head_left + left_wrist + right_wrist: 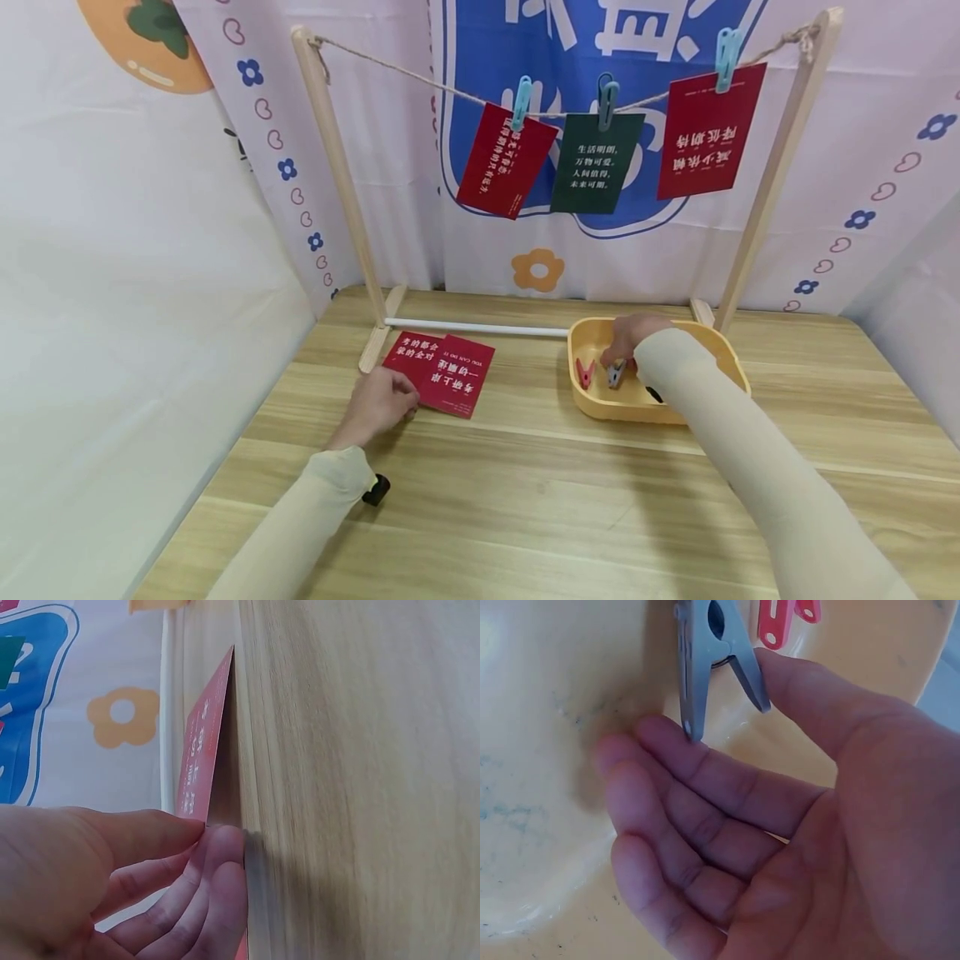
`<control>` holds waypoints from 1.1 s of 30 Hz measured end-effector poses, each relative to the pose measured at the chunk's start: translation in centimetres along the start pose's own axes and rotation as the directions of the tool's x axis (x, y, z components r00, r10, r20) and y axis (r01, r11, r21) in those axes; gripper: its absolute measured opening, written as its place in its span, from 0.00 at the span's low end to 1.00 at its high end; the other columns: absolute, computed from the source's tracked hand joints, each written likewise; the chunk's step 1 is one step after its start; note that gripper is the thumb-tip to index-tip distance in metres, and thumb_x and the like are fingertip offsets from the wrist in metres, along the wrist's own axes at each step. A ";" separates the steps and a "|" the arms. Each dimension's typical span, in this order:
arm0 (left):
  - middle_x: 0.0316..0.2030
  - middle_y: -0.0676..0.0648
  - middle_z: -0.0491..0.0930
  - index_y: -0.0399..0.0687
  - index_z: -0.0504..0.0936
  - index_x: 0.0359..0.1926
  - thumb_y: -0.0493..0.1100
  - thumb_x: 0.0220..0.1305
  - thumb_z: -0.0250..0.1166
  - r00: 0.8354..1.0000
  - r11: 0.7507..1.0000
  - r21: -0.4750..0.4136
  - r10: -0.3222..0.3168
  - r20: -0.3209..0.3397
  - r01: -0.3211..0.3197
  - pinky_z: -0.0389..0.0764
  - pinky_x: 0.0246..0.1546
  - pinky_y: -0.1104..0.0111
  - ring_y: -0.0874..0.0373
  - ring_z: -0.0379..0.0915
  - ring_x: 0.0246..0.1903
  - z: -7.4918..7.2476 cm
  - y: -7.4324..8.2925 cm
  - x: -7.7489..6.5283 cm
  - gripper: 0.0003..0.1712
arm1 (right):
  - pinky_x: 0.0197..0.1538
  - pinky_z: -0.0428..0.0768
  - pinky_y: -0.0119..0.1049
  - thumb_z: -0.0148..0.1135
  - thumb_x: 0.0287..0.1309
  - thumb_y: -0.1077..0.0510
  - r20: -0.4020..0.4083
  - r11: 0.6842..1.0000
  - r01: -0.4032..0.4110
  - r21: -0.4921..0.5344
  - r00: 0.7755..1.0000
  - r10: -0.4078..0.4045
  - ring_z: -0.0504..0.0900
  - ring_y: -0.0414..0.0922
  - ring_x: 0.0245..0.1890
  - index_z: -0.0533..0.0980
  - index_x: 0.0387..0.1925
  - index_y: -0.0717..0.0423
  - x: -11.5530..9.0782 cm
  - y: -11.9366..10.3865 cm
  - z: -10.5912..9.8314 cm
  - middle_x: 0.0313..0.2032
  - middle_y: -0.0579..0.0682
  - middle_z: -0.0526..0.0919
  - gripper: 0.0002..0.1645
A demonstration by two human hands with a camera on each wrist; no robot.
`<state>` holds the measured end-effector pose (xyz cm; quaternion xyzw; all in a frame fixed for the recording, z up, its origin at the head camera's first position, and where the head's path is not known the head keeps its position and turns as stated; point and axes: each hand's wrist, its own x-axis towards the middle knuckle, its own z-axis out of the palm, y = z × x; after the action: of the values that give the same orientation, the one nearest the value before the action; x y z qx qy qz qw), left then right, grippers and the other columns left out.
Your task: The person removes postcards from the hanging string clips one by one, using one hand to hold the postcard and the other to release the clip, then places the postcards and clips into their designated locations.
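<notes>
Left hand [378,406] is clamped on the upper red card [459,375], thumb and fingers together at its edge, to the left of the yellow tray [622,410]. The card is tilted, part of it off the bench [525,500], probably so that the fingertips can pass beneath it. A lower red card [408,354] lies partly under it, farther left of the tray. Right hand [636,333] is inside the tray, its thumb and forefinger closed about the grey clothespin [697,667], one on each leg. The two legs stand apart and point toward the palm; this grip seems suited to squeezing them. A red clothespin [585,372] lies in the tray near its left wall. Beyond and above the tray, a cord [405,71] runs between two wooden posts. From it hang a left red card [506,167], a green card [597,167] and a right red card [711,137], each held at its top by one bluish clip. Top clipping appears intended to leave the printed faces visible.
</notes>
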<state>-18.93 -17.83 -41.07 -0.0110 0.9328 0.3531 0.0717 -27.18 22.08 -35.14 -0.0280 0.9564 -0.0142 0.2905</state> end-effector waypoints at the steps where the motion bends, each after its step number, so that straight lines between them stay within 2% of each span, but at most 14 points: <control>1: 0.27 0.45 0.90 0.39 0.91 0.37 0.37 0.71 0.67 1.000 1.000 0.001 -0.002 0.001 0.002 0.76 0.27 0.73 0.58 0.83 0.27 0.0 0.0 0.0 0.08 | 0.28 0.70 0.32 0.64 0.64 0.40 -0.002 1.000 -0.003 -0.005 1.000 0.003 0.73 0.38 0.21 0.72 0.18 0.46 0.1 -0.1 0.0 0.17 0.41 0.75 0.24; 6: 0.26 0.46 0.90 0.38 0.91 0.37 0.37 0.72 0.67 1.000 1.000 0.005 -0.007 0.003 0.007 0.78 0.28 0.73 0.57 0.85 0.27 0.2 0.2 0.1 0.08 | 0.29 0.70 0.33 0.64 0.65 0.40 -0.012 1.000 -0.013 -0.029 1.000 0.012 0.72 0.38 0.21 0.69 0.18 0.45 0.4 -0.2 0.1 0.18 0.41 0.74 0.25; 13: 0.24 0.46 0.89 0.38 0.91 0.35 0.37 0.71 0.68 1.000 1.000 0.011 -0.020 0.000 0.020 0.75 0.26 0.73 0.59 0.84 0.25 0.4 0.4 0.2 0.08 | 0.27 0.68 0.31 0.64 0.64 0.41 0.003 1.000 -0.006 0.016 1.000 0.006 0.72 0.39 0.21 0.68 0.20 0.46 0.8 -0.3 0.2 0.19 0.42 0.73 0.23; 18: 0.25 0.46 0.89 0.38 0.91 0.34 0.37 0.70 0.69 1.000 1.000 0.014 -0.024 0.002 0.024 0.75 0.24 0.74 0.60 0.83 0.23 0.5 0.5 0.4 0.08 | 0.26 0.67 0.31 0.64 0.63 0.41 -0.005 1.000 0.007 0.006 1.000 -0.007 0.72 0.40 0.21 0.69 0.20 0.47 0.8 -0.3 0.2 0.19 0.42 0.73 0.23; 28: 0.22 0.47 0.89 0.39 0.91 0.31 0.37 0.69 0.70 1.000 0.998 0.064 -0.005 0.010 0.004 0.75 0.24 0.75 0.62 0.83 0.20 0.6 0.7 0.6 0.09 | 0.29 0.68 0.32 0.65 0.66 0.38 -0.007 1.000 -0.011 -0.010 1.000 0.011 0.72 0.39 0.23 0.68 0.20 0.47 1.2 -0.7 0.2 0.20 0.42 0.72 0.26; 33: 0.22 0.47 0.89 0.40 0.91 0.30 0.37 0.69 0.70 1.000 0.997 0.071 -0.023 0.020 0.021 0.75 0.24 0.75 0.61 0.84 0.21 0.4 1.0 0.6 0.09 | 0.28 0.69 0.32 0.64 0.67 0.36 0.008 1.000 -0.018 -0.001 1.000 0.018 0.72 0.39 0.22 0.69 0.21 0.46 1.5 -0.7 0.2 0.20 0.42 0.73 0.27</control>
<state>-19.58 -16.81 -40.82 -0.0152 0.9437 0.3192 0.0856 -28.33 21.29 -36.09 -0.0195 0.9554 -0.0110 0.2946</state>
